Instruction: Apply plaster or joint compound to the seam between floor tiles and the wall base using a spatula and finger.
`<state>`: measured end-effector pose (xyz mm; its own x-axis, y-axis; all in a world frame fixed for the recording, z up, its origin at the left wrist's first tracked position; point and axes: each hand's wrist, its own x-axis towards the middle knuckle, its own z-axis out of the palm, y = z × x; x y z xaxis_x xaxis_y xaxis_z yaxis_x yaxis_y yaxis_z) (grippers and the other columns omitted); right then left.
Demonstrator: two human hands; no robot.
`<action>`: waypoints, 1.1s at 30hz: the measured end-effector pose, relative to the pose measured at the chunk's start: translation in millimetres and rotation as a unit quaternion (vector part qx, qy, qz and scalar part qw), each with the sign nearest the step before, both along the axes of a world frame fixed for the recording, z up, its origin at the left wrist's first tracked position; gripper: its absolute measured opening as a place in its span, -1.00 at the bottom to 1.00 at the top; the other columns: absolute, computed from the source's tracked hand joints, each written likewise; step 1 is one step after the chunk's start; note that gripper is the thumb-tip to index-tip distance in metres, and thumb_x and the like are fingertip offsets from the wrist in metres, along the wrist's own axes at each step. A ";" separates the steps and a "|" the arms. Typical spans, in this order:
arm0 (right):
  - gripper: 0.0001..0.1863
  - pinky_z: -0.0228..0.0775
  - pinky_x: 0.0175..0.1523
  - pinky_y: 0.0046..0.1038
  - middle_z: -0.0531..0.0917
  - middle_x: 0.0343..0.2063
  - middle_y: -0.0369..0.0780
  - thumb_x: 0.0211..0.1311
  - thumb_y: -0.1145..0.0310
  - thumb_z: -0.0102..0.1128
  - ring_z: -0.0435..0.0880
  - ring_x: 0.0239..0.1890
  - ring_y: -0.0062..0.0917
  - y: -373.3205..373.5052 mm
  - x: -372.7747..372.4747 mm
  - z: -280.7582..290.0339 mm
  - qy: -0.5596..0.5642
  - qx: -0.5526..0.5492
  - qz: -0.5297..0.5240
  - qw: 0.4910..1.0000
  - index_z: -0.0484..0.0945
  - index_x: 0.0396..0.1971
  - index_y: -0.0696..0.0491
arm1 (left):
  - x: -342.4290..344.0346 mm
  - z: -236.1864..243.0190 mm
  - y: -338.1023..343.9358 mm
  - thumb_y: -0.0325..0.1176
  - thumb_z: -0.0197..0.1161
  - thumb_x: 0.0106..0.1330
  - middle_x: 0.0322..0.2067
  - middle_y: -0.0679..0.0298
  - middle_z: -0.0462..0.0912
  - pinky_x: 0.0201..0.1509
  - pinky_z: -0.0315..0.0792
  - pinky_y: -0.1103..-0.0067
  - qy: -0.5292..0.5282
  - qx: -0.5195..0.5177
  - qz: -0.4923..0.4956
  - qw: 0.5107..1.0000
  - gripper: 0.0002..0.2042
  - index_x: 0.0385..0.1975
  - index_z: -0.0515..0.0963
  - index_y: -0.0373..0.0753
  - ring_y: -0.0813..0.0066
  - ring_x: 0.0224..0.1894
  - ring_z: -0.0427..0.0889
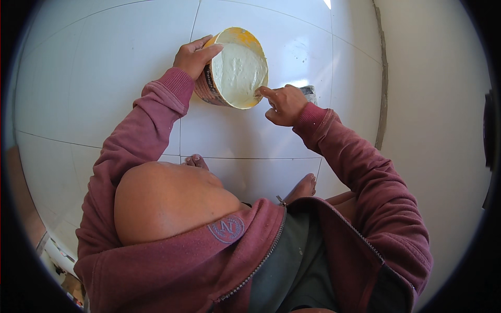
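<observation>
A round yellow bucket (pixel 209 86) with a dark printed band is tilted toward me above the pale floor tiles. Thick, off-white paste (pixel 237 73) fills much of it, and yellow shows on its inner wall. My left hand (pixel 195 58) grips the bucket's left side, thumb over the rim and fingers round the outside. At the lower right rim, my right hand (pixel 284 104) reaches in with its index finger stretched out, touching the paste's edge. Its other fingers are partly curled, with no tool visible in them. Just behind that hand is a grey, paste-smeared object (pixel 310 95), partly hidden; its kind is unclear.
Glossy white tiles (pixel 130 62) with thin dark joints cover the floor. Along the right runs a rough grey gap (pixel 383 78) beside a pale wall (pixel 433 130). My bare feet (pixel 305 187) and bent knee (pixel 162 201) are close below the bucket. Assorted items lie at the lower left edge.
</observation>
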<state>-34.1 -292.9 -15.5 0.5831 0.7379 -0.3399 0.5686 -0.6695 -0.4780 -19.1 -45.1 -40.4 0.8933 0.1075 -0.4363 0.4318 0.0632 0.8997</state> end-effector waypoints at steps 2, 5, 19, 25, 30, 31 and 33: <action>-0.54 0.32 -0.40 -0.32 0.53 -0.71 -0.20 -0.32 0.44 -0.02 0.51 -0.62 -0.27 1.7 0.7 0.1 -0.016 -0.008 0.018 1.000 0.37 -0.21 -0.02 | -1.7 -0.9 1.9 -0.24 0.23 -0.02 -0.18 0.12 0.50 -0.07 0.36 0.67 -0.008 0.000 0.000 1.000 -0.43 -0.02 0.31 -0.44 0.49 -0.19 0.50; -0.54 0.29 -0.32 -0.32 0.54 -0.69 -0.21 -0.33 0.45 -0.02 0.51 -0.61 -0.29 2.4 3.7 0.5 -0.056 -0.011 0.031 0.998 0.38 -0.22 -0.03 | -4.5 0.6 2.1 -0.26 0.23 -0.01 -0.18 0.12 0.50 -0.07 0.36 0.66 -0.015 -0.013 -0.002 1.000 -0.44 -0.02 0.30 -0.44 0.48 -0.19 0.50; -0.63 0.34 -0.45 -0.27 0.53 -0.67 -0.17 -0.25 0.44 0.00 0.52 -0.55 -0.23 4.0 13.2 2.0 0.037 -0.010 -0.017 0.999 0.33 -0.28 0.01 | -10.2 -4.9 11.7 -0.32 0.21 0.02 -0.16 0.16 0.48 -0.05 0.35 0.65 -0.023 -0.030 -0.009 0.999 -0.48 0.00 0.31 -0.40 0.51 -0.17 0.48; -0.72 0.33 -0.47 -0.27 0.51 -0.71 -0.17 -0.16 0.44 -0.01 0.50 -0.59 -0.22 4.0 9.5 -8.6 0.000 0.072 -0.023 0.997 0.33 -0.32 0.03 | -13.3 -1.6 15.4 -0.32 0.19 0.03 -0.16 0.18 0.49 -0.04 0.33 0.65 -0.014 -0.037 -0.016 0.999 -0.51 -0.01 0.33 -0.34 0.51 -0.15 0.47; -0.73 0.33 -0.49 -0.30 0.50 -0.74 -0.20 -0.14 0.41 0.03 0.49 -0.63 -0.26 -4.1 10.4 -8.7 0.007 0.118 -0.047 0.992 0.35 -0.33 0.03 | -17.2 4.4 11.4 -0.31 0.14 0.08 -0.18 0.23 0.50 -0.02 0.29 0.65 -0.008 -0.034 0.000 0.999 -0.58 -0.04 0.38 -0.30 0.53 -0.13 0.45; -0.73 0.33 -0.50 -0.32 0.49 -0.75 -0.20 -0.14 0.40 0.04 0.49 -0.64 -0.27 -4.3 10.0 -4.6 0.039 0.099 -0.057 0.993 0.36 -0.32 0.02 | -18.7 4.1 12.0 -0.31 0.14 0.08 -0.18 0.23 0.50 -0.02 0.29 0.65 -0.010 -0.029 0.000 1.000 -0.58 -0.04 0.38 -0.30 0.53 -0.13 0.45; -0.72 0.32 -0.51 -0.33 0.49 -0.76 -0.21 -0.14 0.39 0.05 0.49 -0.65 -0.29 -6.0 7.9 2.1 0.035 0.088 -0.045 0.994 0.38 -0.31 0.00 | -20.8 4.4 11.6 -0.27 0.13 0.09 -0.19 0.24 0.51 -0.03 0.29 0.64 0.012 0.028 -0.020 0.999 -0.59 -0.05 0.40 -0.28 0.52 -0.14 0.46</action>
<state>-26.2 -299.0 -13.4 0.6291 0.7354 -0.2518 0.4714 -0.6185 -0.6286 -39.9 -33.5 -36.0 0.8867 0.0961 -0.4523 0.4548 -0.0046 0.8906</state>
